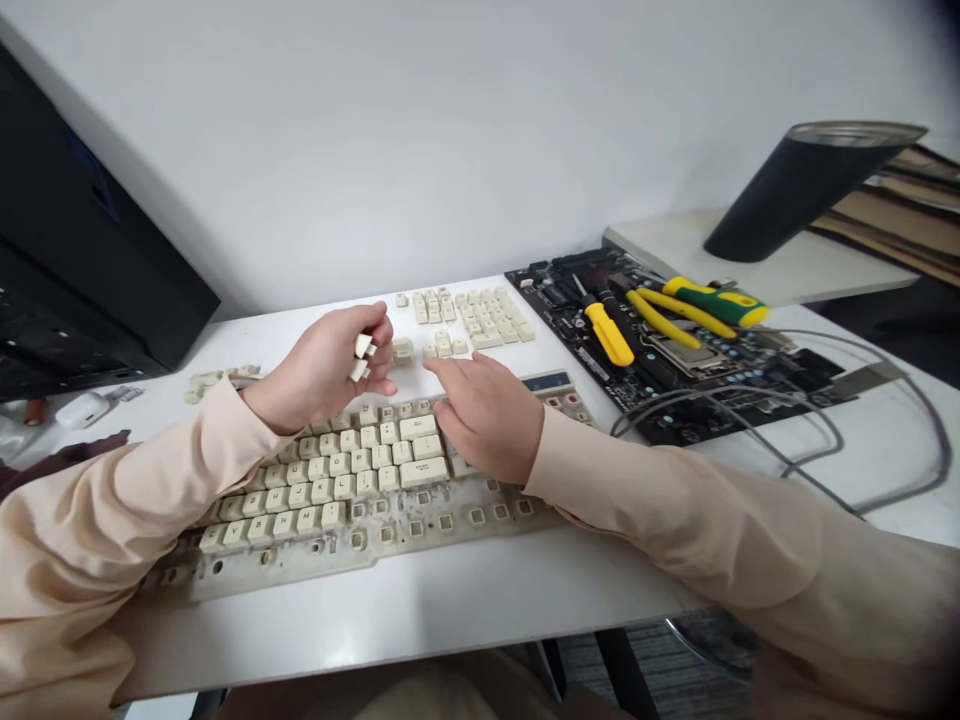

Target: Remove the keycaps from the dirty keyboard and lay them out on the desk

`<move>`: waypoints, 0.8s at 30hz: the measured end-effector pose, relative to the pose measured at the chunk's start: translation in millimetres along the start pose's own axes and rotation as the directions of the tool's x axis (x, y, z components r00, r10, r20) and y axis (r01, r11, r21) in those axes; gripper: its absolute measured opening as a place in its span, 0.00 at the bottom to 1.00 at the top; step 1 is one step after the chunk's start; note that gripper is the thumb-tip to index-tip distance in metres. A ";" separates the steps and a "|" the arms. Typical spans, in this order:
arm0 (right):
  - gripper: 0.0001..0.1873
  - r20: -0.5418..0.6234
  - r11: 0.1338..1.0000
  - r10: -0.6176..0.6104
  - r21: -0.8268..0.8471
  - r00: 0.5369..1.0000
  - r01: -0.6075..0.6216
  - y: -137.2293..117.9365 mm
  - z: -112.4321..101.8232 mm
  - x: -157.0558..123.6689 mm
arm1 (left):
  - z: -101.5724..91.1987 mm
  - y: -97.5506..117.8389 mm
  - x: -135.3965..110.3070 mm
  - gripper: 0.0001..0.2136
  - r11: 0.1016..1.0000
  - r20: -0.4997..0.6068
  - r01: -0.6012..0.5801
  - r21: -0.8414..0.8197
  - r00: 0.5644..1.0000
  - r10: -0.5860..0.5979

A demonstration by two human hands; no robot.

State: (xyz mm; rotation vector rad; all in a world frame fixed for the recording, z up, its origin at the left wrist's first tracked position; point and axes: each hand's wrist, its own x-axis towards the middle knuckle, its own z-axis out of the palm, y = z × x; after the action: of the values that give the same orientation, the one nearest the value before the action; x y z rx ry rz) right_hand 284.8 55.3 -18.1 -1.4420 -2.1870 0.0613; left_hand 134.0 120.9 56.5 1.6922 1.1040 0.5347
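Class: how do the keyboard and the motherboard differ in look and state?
The keyboard is cream; the motherboard is mostly black. The keyboard has some keycaps in place and other sockets bare; the motherboard has a yellow-handled screwdriver lying on it. Both lie on the white table.

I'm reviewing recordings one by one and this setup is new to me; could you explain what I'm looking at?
There's no machine here: a person works with two bare hands, seen by a camera on their head looking forward and down. On the white table lies a keyboard with many keys missing. Loose keycaps sit behind it; to the right, a circuit board bears a yellow-handled screwdriver and other tools. The left hand holds a few pale keycaps. The right hand is over the keyboard's right part; whether it holds anything is unclear.
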 end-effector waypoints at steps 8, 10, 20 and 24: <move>0.14 -0.178 0.986 -0.025 0.157 0.984 0.053 1.5 -7.6 0.4 | 5.4 5.9 -5.8 0.13 0.943 0.121 0.261 -0.209 0.963 -0.240; 0.09 -0.267 0.961 -0.087 0.232 0.960 0.151 0.1 -10.6 0.4 | 7.6 4.9 -6.9 0.13 0.882 0.167 0.314 -0.350 0.948 -0.271; 0.05 -0.332 0.894 -0.244 0.287 0.911 0.344 -3.9 -5.3 -0.4 | 20.3 -3.7 -14.2 0.15 0.682 0.212 0.377 -0.627 0.925 -0.316; 0.06 -0.352 0.890 -0.246 0.287 0.903 0.355 -5.2 -5.7 -0.8 | 22.8 -6.7 -14.8 0.15 0.692 0.189 0.345 -0.634 0.937 -0.294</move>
State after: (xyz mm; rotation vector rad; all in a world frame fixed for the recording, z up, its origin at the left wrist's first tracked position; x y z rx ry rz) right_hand 283.2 51.0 -11.9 -0.8397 -1.9941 0.0975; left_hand 141.5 97.2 43.5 0.8603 0.9689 0.5467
